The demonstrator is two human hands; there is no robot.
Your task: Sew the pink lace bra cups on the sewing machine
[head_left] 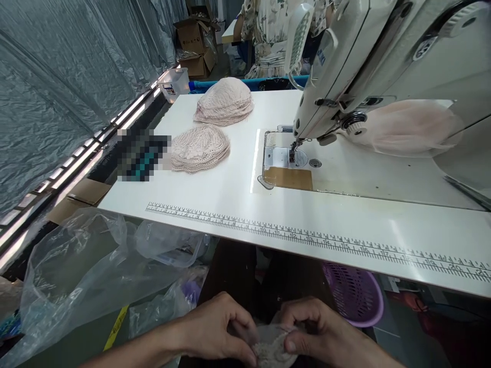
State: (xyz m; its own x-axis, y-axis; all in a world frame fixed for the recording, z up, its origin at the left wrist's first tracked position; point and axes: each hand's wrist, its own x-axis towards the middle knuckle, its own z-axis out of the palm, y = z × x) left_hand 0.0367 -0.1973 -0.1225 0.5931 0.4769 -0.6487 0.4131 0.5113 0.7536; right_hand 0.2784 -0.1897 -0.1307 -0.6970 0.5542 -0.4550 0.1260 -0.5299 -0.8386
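Both my hands are low in my lap, below the front edge of the white sewing table [238, 204]. My left hand [218, 327] and my right hand [318, 329] are closed from either side on a small pale lace piece [270, 347], pinching it between thumbs and fingers. On the table lie two stacks of pink lace pieces: a nearer stack [199, 148] and a farther stack [224, 101]. The sewing machine [383, 61] stands at the right, its needle [293, 151] over the plate.
A printed ruler [307, 237] runs along the table's front edge. Clear plastic bags [88, 266] lie at lower left. A purple basket [355, 294] sits under the table. Pink fabric [406, 128] lies behind the machine. A person in a floral garment [268, 36] stands beyond; cardboard boxes [194, 43] behind.
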